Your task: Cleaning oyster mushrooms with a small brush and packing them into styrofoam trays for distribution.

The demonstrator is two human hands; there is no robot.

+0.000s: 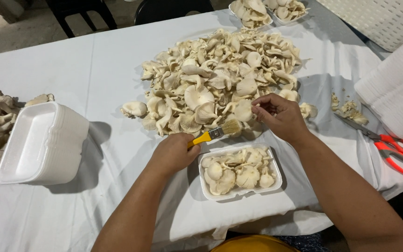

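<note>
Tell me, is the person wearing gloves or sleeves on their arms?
No. Both arms are bare from the bottom of the picture to the fingers: no gloves and no sleeves in view. The left hand and the right hand show no rings, watch or bracelets that I can see. Fingernails look short and plain.

Your left hand (173,153) is curling closed, knuckles up; your right hand (281,114) is pinching fingertips just beyond it, forearms converging.

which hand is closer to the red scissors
Right. The right hand, pinching a mushroom, is left of the red scissors beyond bare cloth; the left hand, holding the brush, is farther left.
</note>
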